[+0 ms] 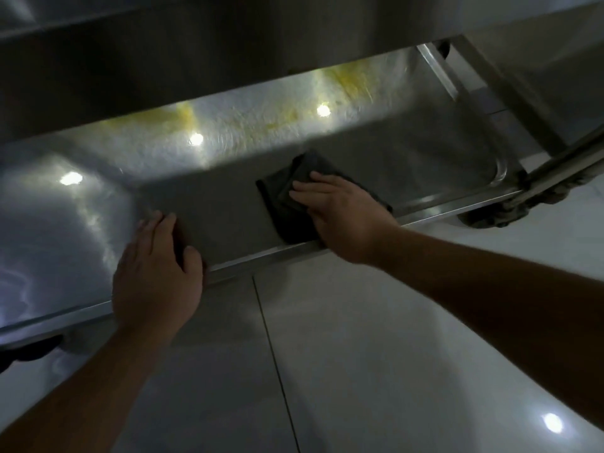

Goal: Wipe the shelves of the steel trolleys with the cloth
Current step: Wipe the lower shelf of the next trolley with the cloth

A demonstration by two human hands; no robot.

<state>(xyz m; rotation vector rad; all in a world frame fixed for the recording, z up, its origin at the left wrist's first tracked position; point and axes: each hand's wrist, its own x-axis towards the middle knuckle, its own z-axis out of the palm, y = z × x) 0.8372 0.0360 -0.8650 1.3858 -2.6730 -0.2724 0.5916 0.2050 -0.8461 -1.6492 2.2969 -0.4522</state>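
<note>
The lower shelf [228,204] of a steel trolley fills the middle of the head view, low near the floor. A dark grey folded cloth [287,188] lies flat on it near the front rim. My right hand [340,210] presses down on the cloth, fingers spread over its near half. On the front rim of the shelf, left of the cloth, my left hand [157,273] rests flat with fingers together and holds nothing. Yellowish smears [346,78] show along the back of the shelf.
The trolley's upper shelf [196,44] overhangs the back of the lower one. A steel corner post [510,93] stands at the right, with a castor [490,217] below. A second steel frame [568,161] crosses at far right. Glossy white floor tiles [392,354] lie in front.
</note>
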